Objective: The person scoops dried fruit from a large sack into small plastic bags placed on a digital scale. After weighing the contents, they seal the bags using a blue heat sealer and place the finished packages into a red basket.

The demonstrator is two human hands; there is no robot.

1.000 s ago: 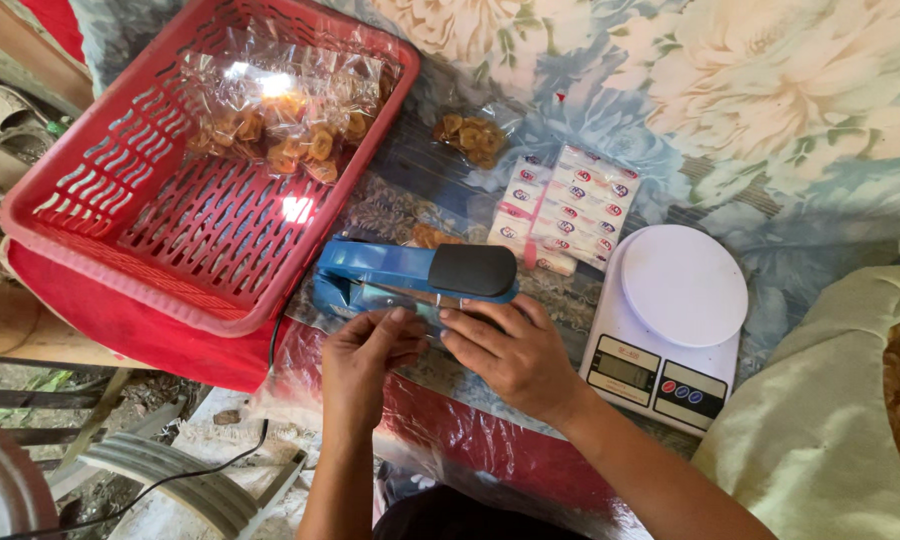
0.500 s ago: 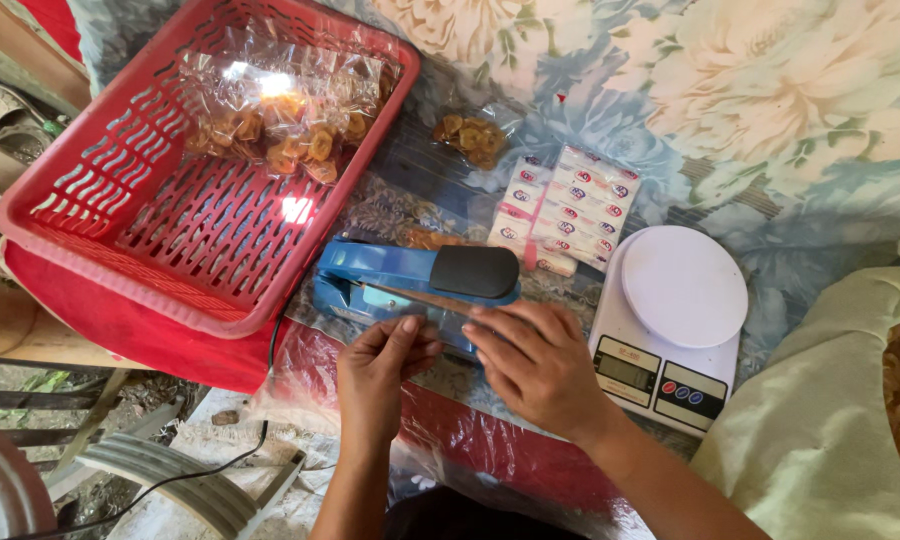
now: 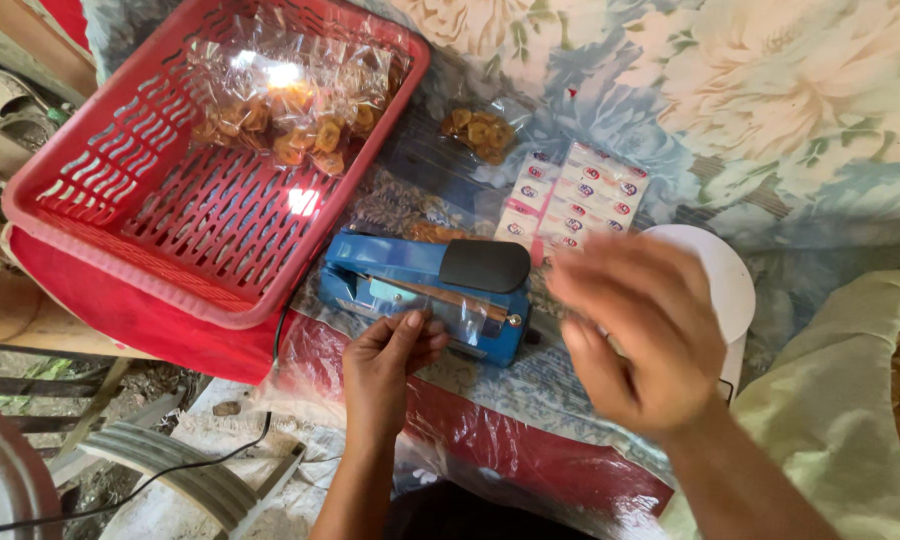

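basket: a red slotted plastic basket is sitting at ten o'clock, holding clear bags of golden snack pieces.
labels: sheets of small stickers are lying at one o'clock.
scale: a white round-topped scale is standing at three o'clock.
cloth: a flowered cloth is covering the bench.

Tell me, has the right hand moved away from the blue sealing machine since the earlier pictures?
Yes. The right hand has lifted off the blue sealing machine and gone right, now blurred in front of the white scale.
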